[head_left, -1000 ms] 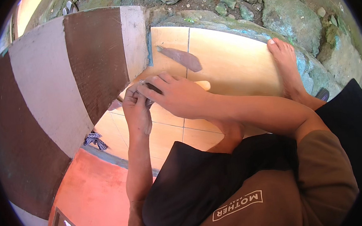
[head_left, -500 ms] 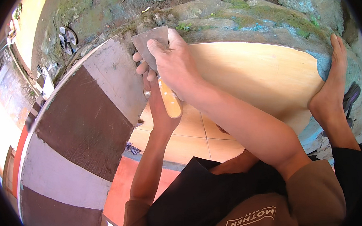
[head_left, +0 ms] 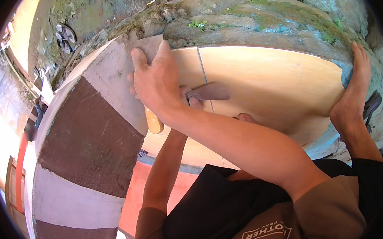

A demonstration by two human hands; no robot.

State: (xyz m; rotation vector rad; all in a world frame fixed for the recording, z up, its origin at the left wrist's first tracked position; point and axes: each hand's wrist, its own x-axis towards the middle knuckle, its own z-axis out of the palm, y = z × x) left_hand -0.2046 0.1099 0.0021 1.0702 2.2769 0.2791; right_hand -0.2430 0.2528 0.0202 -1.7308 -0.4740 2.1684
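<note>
My right hand is closed on a scraper with a flat grey blade and a yellow handle, at the upper edge of the brown-and-pale striped block. Below and partly behind it, my left hand has its fingertips closed at the narrow end of a grey-brown flat blade over the beige tile. The rest of that hand is hidden by my right forearm.
A mossy stone edge runs along the tile's far side. My bare foot rests at the right, beside a dark sandal. More sandals lie at upper left. Pink-red floor shows beside my lap.
My right hand has moved up and left with the scraper to the block's edge. My left hand has moved rightward to the grey-brown blade. The view has shifted.
</note>
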